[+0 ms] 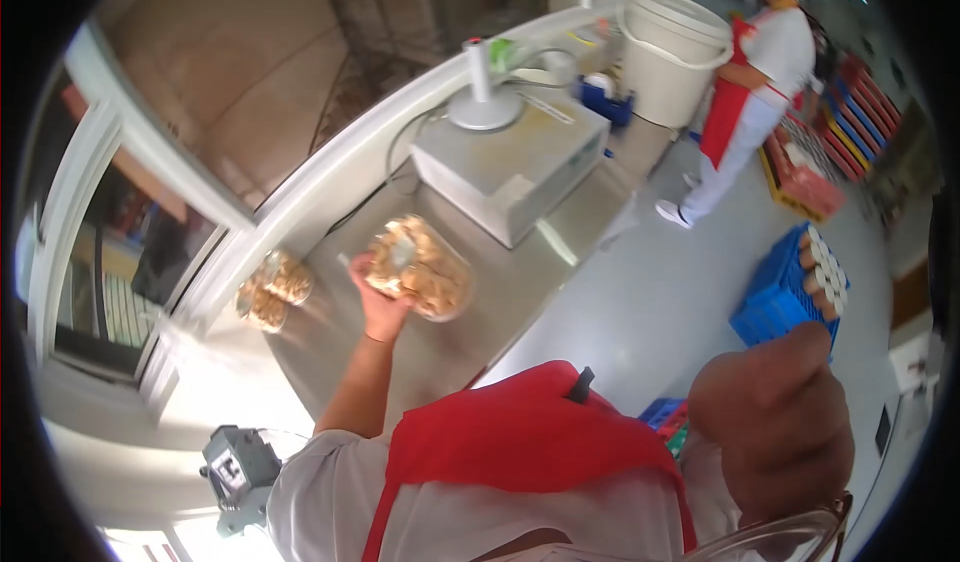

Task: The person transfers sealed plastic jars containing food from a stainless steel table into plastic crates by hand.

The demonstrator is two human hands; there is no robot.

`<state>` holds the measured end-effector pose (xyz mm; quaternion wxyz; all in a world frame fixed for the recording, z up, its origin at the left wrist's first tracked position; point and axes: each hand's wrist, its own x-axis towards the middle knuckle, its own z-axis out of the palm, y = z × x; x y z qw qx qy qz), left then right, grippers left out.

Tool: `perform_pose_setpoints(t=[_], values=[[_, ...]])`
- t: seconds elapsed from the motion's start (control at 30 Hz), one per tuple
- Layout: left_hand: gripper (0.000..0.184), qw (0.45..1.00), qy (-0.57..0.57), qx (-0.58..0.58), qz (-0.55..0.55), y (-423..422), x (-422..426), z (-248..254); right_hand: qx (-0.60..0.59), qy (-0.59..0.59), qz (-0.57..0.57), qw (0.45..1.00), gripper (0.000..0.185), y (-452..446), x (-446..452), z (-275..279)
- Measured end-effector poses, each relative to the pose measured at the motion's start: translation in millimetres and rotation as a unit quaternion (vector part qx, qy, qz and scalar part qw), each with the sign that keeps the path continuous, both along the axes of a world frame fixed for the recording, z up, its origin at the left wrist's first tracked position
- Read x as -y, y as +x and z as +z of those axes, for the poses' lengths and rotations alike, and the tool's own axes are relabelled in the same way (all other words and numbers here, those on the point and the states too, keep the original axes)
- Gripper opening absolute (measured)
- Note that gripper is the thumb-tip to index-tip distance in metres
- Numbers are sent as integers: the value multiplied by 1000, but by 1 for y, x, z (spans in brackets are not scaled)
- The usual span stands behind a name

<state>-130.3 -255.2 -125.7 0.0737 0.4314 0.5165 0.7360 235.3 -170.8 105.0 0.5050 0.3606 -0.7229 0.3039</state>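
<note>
Your left hand (pixel 378 305) is half closed around one side of the pack (pixel 432 270), over the desk (pixel 440 350); grip gently, to avoid crushing. Your right hand (pixel 775 422) is raised, blurred: I cannot tell its opening or hold.

The shiny grey metal tabletop (pixel 506 284) carries a boxy pale-grey machine (pixel 505 157) at one o'clock, clear packs of tan snacks (pixel 276 290) at nine.

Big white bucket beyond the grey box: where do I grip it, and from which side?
Grip the bucket by its handle, probably from the near side: the handle loops across the wall facing the camera, below the rim, while the round wall offers little hold.
</note>
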Motion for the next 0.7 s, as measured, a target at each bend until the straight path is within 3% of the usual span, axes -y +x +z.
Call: perform_pose_setpoints(t=[0.07, 0.2, 0.27, 0.37, 0.53, 0.7], values=[[108, 982, -6, -87, 168, -55, 23, 2, 6, 4, 28, 1000, 14, -31, -9, 6], [107, 906, -31, -121, 405, -133, 85, 26, 17, 8, 72, 997, 17, -78, -17, 16], [95, 885, 2, -109, 453, -170, 108, 36, 17, 3, 86, 996, 18, -92, -25, 19], [76, 886, 23, 12, 463, -220, 140, 43, 21, 5, 84, 996, 20, -107, -33, 19], [74, 846, 50, 56, 528, -245, 152, 66, 50, 5, 30, 998, 24, -118, -41, 8], [84, 726, -149, -57, 669, -277, 150, 43, 83, -2, -85, 993, 27, -116, -48, -7]])
